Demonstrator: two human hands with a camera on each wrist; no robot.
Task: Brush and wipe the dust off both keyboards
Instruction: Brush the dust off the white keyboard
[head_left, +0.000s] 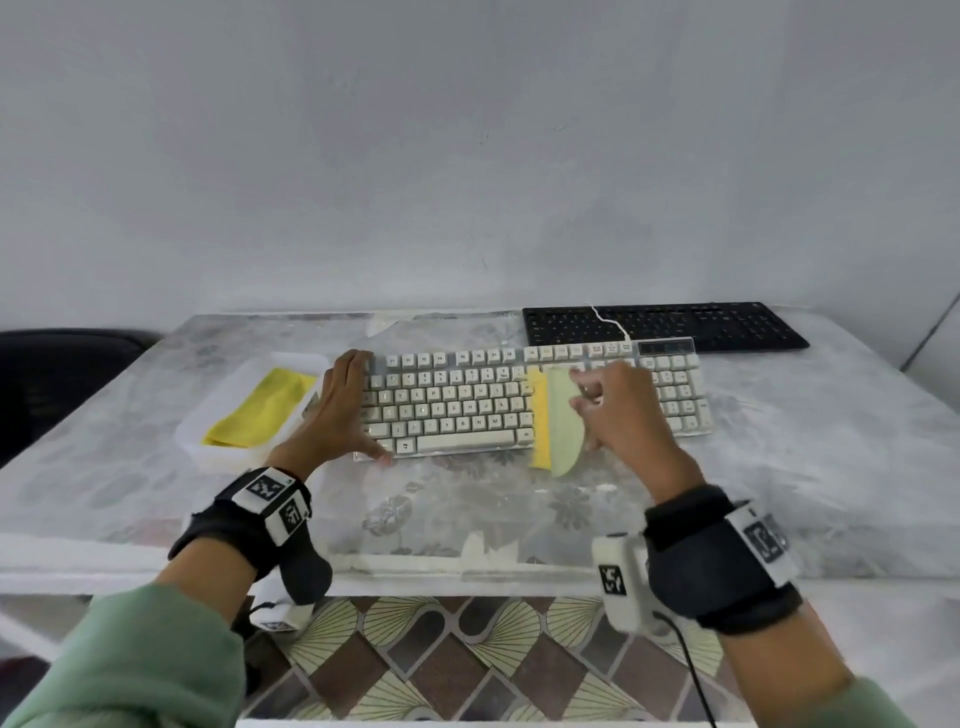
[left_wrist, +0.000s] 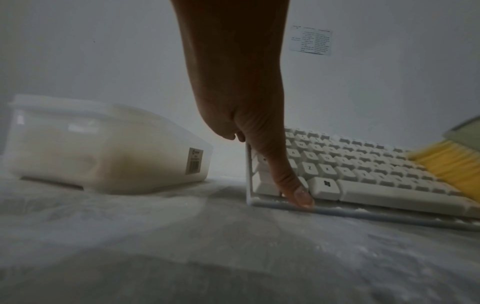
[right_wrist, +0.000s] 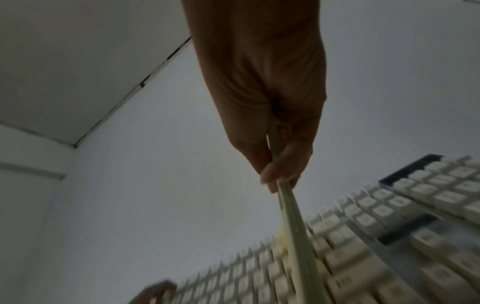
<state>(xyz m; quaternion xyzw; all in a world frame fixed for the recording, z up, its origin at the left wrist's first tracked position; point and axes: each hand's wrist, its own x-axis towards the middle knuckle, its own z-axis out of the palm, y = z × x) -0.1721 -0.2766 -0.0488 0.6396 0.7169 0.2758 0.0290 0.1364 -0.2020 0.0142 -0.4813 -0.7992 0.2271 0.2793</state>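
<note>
My left hand (head_left: 347, 400) braces the left end of the white keyboard (head_left: 457, 405), which lies mid-worktop; its grip spans that end, thumb at the near frame edge, fingers over the far corner. My right hand (head_left: 615, 410) pinches the pale green brush (head_left: 563, 421), yellow bristles on the keys. The black keyboard (head_left: 670, 325) sits just behind, with the white cable (head_left: 608, 322) lying across it. I worry a hard sweep could push dust onto the worktop (head_left: 805, 441) or slide the board if my brace slips. Key legends are legible; the tub (left_wrist: 103, 148) carries a barcode label, unreadable, as is the wall notice (left_wrist: 311, 40).
</note>
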